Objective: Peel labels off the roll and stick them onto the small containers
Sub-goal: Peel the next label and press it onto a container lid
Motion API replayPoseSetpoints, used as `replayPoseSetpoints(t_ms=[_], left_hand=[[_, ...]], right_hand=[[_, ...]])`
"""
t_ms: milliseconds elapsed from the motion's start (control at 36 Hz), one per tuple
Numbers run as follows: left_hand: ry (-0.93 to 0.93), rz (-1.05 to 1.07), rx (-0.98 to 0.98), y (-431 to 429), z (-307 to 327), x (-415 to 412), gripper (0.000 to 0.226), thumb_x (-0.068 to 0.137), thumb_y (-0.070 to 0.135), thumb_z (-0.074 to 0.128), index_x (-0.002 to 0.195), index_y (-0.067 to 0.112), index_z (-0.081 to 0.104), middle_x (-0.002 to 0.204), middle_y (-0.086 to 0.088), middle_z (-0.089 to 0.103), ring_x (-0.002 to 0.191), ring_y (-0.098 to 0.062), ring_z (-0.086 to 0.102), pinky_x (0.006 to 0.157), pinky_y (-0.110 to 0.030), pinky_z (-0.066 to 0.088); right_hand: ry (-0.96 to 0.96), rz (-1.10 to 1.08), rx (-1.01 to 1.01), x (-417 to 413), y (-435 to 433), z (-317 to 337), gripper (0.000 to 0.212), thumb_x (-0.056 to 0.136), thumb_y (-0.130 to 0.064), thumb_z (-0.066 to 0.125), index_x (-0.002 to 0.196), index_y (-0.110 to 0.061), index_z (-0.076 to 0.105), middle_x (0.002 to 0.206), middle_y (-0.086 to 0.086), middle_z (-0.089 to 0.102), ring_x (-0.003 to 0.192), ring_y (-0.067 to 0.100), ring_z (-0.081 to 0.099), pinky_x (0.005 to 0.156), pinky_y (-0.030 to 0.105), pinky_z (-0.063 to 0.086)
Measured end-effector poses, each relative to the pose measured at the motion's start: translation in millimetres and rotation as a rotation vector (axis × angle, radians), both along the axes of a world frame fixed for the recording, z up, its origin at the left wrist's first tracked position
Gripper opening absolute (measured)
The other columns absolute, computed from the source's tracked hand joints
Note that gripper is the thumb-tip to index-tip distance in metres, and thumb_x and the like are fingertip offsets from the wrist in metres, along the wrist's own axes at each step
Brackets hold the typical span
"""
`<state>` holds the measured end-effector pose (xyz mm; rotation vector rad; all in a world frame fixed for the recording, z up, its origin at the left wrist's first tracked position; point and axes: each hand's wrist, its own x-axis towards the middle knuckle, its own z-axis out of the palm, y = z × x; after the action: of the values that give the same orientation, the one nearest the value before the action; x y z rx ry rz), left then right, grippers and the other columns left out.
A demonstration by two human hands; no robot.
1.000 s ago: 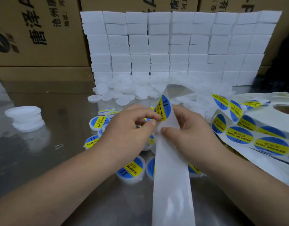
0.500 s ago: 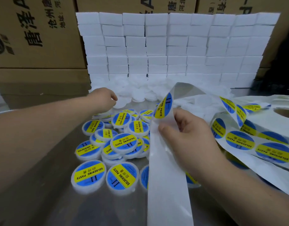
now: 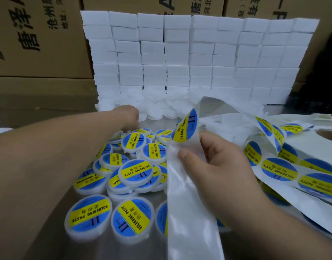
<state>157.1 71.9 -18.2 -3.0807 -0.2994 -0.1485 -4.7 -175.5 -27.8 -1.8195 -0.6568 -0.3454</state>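
Shiny steel tabletop carries the whole job. One round blue-and-yellow label (it reads SOLDERING PASTE) stands half lifted off the top of the bare backing strip, near the middle of the view, its upper edge curling free. The right hand holds that strip upright just under the label, thumb in front and fingers behind, pinching the paper between them. The strip arcs right to the label roll, which lies flat at the right edge with more labels on its loose turns. Left of the strip lies a pile of labelled containers, some stacked on others. Beyond them the left hand reaches to the heap of plain white containers; its fingers point down behind the knuckles, and I cannot tell whether they grip anything. Behind stands a wall of white blocks, then cardboard cartons.
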Motion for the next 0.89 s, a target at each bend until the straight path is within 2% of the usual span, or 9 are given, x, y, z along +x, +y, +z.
replayPoseSetpoints(t_ms=[111,194,278,361,444,528,694,806,889], left_hand=[[-0.316,0.034,-0.471,-8.5,11.0,-1.9,0.018,0.086,0.021,0.054,0.071,0.012,0.055,0.082,-0.006,0.055,0.074,-0.023,0.05,0.058,-0.025,0.036],[-0.498,0.108,-0.967,-25.2,31.4,-16.7,0.021,0.085,0.022,0.052,0.067,0.013,0.046,0.073,-0.005,0.048,0.066,-0.023,0.048,0.058,-0.025,0.039],[-0.573,0.117,-1.517,-46.3,53.9,-46.2,0.01,0.085,0.018,0.045,0.076,0.015,0.047,0.081,-0.003,0.054,0.077,-0.026,0.059,0.069,-0.03,0.05],[-0.516,0.051,-1.705,-69.3,65.4,-87.9,0.015,0.088,0.019,0.034,0.083,0.015,0.047,0.086,-0.004,0.059,0.073,-0.025,0.06,0.068,-0.03,0.048],[-0.562,-0.032,-1.645,-94.1,65.8,-133.2,0.018,0.088,0.02,0.035,0.079,0.017,0.05,0.072,-0.002,0.067,0.059,-0.023,0.061,0.056,-0.023,0.046],[-0.591,-0.14,-1.338,-116.1,55.8,-169.3,0.014,0.083,0.023,0.046,0.073,0.024,0.055,0.064,0.008,0.066,0.052,-0.013,0.059,0.048,-0.019,0.043],[-0.652,-0.361,-0.789,-136.0,24.2,-198.0,0.02,0.077,0.033,0.061,0.081,0.051,0.055,0.092,0.022,0.053,0.077,0.012,0.048,0.067,-0.003,0.035],[-0.666,-0.387,-0.702,-133.7,13.7,-196.6,0.026,0.076,0.036,0.061,0.1,0.043,0.063,0.099,0.021,0.049,0.089,0.015,0.042,0.077,0.001,0.03],[-0.688,-0.442,-0.656,-128.5,11.6,-198.1,0.024,0.075,0.034,0.064,0.09,0.052,0.057,0.098,0.023,0.05,0.09,0.018,0.043,0.079,0.001,0.03]], right_hand=[[0.04,-0.037,0.015,5.6,-3.2,-1.6,0.007,0.082,-0.021,0.057,0.085,-0.018,0.062,0.077,0.0,0.066,0.071,0.019,0.061,0.066,0.036,0.052],[0.093,-0.011,0.064,7.6,-4.2,0.1,0.017,0.082,-0.02,0.055,0.086,-0.035,0.063,0.073,-0.015,0.068,0.063,0.003,0.062,0.058,0.022,0.05],[0.13,-0.01,0.114,8.9,-4.0,2.0,0.021,0.084,-0.016,0.056,0.087,-0.036,0.062,0.072,-0.011,0.068,0.063,0.008,0.062,0.061,0.029,0.051],[0.156,-0.016,0.173,10.3,-3.9,0.7,0.013,0.084,-0.015,0.055,0.085,-0.025,0.063,0.068,0.003,0.065,0.059,0.012,0.055,0.059,0.031,0.047],[0.173,-0.005,0.204,11.3,-4.0,-0.7,0.012,0.083,-0.017,0.054,0.082,-0.007,0.061,0.062,0.012,0.051,0.058,0.016,0.045,0.055,0.031,0.038],[0.167,0.028,0.212,9.4,-2.6,0.2,0.031,0.07,-0.019,0.047,0.084,0.008,0.056,0.063,0.009,0.042,0.057,0.016,0.036,0.053,0.029,0.03],[0.081,0.048,0.176,4.0,-3.6,4.0,0.015,0.069,-0.01,0.046,0.07,0.001,0.055,0.062,0.017,0.046,0.056,0.013,0.039,0.05,0.025,0.031],[0.032,0.08,0.146,6.5,-5.4,1.1,0.023,0.078,-0.003,0.05,0.057,-0.013,0.051,0.05,-0.007,0.035,0.05,0.005,0.031,0.045,0.022,0.026],[0.01,0.091,0.118,8.7,-5.5,0.2,0.037,0.079,0.005,0.051,0.055,-0.022,0.059,0.051,-0.009,0.043,0.05,0.004,0.036,0.047,0.02,0.03]])
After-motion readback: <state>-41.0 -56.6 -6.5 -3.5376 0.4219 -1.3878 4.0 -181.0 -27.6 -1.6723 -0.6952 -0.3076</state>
